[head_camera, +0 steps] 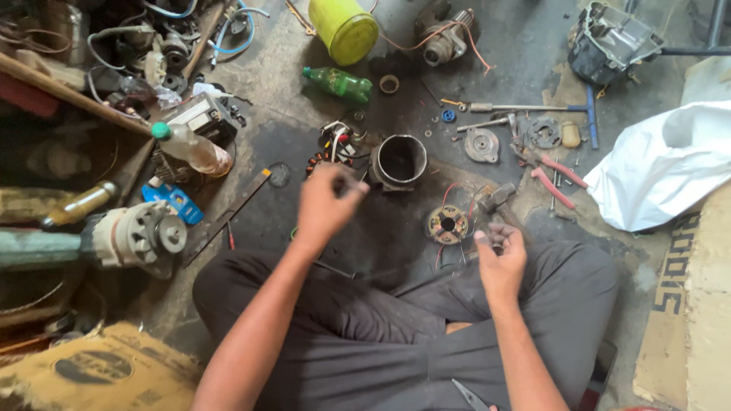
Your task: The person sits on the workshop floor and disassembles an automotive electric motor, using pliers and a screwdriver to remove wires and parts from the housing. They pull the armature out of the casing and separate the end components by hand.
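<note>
- Left hand [326, 204] raised over the oily floor [266, 137], fingers pinched together near the wound motor coil [333, 148] with its coloured wires; something small perhaps held at the tips, too blurred to tell.
- Right hand [500, 257] held palm up above the right knee, fingers curled loosely inward around something small and dark; cannot tell what, nor whether truly gripped.
- Round copper-wound plate [447, 224] lying flat on the floor just left of the right hand, between both hands, seemingly kept within easy reach.
- Dark metal cylinder [400, 161] standing open end up just beyond the left hand, beside the coil, close enough to pick up without leaning.
- Red-handled pliers [554, 180] lying further right, near the white plastic bag [662, 164]; likely set aside on the working-hand side.
- Small round cover [482, 144] and loose screws spread flat toward the far side, probably so none get lost.
- Green bottle [337, 82] on its side and yellow can [344, 29] toward the far edge of the floor, well apart from the hands.
- Grey motor [141, 236] at the left edge, lying on its side.
</note>
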`<action>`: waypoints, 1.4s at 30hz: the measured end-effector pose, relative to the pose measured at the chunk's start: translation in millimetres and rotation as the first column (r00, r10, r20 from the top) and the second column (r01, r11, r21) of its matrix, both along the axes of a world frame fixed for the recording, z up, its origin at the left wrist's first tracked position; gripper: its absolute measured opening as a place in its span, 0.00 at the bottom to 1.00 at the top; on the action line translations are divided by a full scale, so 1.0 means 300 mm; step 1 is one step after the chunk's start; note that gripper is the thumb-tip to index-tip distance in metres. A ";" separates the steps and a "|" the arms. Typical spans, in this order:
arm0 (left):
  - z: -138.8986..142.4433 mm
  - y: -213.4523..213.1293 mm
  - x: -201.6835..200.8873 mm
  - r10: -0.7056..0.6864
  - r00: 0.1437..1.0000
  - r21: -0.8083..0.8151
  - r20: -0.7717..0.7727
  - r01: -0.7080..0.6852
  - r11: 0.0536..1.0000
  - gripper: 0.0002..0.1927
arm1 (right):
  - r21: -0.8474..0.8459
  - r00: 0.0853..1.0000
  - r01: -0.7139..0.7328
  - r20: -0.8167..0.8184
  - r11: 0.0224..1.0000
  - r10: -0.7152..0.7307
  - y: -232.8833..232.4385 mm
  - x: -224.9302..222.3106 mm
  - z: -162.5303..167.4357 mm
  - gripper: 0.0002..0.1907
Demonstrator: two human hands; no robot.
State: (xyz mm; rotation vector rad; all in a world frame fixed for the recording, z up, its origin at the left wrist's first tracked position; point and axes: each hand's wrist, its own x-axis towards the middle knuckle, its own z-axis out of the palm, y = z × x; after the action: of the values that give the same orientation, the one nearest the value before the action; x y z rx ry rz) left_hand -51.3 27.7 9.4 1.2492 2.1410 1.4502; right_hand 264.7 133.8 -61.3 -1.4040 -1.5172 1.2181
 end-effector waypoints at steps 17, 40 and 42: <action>0.070 0.042 -0.036 0.188 0.953 -0.072 0.239 -0.176 0.982 0.11 | 0.494 0.816 -0.577 0.385 0.651 0.431 0.756 -0.534 0.231 0.18; 0.025 0.058 -0.075 0.173 0.955 -0.230 0.241 -0.117 0.966 0.10 | -0.685 0.946 -0.066 0.189 0.725 0.265 1.012 -0.964 0.252 0.29; 0.008 0.068 -0.078 0.163 0.961 -0.222 0.224 -0.113 0.968 0.10 | -0.656 0.964 -0.193 0.013 0.730 0.267 1.013 -0.939 0.233 0.26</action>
State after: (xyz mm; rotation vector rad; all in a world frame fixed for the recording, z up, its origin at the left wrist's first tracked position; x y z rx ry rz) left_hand -74.5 48.1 11.7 0.8195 2.1813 1.3122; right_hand -16.9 437.6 8.6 -1.7703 -1.4246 1.9975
